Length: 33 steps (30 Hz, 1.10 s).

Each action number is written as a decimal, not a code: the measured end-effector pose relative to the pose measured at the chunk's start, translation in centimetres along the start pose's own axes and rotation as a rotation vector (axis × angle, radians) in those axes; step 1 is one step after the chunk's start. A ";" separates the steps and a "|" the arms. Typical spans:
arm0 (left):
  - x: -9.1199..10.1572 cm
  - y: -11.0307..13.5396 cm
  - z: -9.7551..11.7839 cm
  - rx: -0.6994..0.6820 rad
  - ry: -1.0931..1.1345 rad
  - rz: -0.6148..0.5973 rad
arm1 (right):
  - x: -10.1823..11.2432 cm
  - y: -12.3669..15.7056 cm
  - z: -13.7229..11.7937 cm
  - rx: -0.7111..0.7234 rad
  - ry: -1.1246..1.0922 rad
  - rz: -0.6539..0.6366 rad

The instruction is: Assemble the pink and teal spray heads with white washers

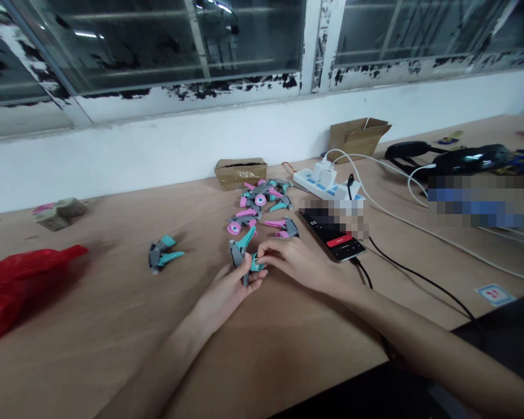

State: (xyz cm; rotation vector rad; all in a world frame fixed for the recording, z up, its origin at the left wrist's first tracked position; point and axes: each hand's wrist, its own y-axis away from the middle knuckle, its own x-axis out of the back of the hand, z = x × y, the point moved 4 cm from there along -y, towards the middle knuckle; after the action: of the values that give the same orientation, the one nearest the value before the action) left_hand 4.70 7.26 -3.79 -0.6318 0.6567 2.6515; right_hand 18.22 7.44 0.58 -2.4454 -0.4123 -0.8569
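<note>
My left hand is closed around a grey and teal trigger spray head, its teal lever pointing up and away. The fingers of my right hand pinch at the round teal end of the same spray head; those fingertips partly cover it. Just beyond my hands lies a pile of grey spray heads with pink or teal parts. One with a pink lever rests right behind my right hand. Apart on the left, another grey and teal spray head lies on the table.
Behind the pile stands a small cardboard box, with an open carton farther right. A phone and a white power strip with cables lie to the right. A red plastic bag sits at the left of the wooden table.
</note>
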 end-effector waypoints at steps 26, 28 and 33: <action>0.5 0.2 0.0 -0.081 -0.166 0.000 | 0.5 0.6 0.4 0.052 0.038 -0.211; 0.9 0.2 0.5 -0.124 -0.195 0.064 | 0.3 0.7 0.3 0.089 -0.010 -0.242; 1.2 0.2 1.3 -0.177 -0.287 0.094 | 0.6 0.7 0.7 0.036 -0.012 -0.196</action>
State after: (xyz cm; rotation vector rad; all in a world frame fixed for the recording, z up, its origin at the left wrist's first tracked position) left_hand 3.12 7.97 -3.28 -0.2593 0.3818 2.8326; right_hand 19.38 7.29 0.26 -2.4061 -0.6756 -0.9063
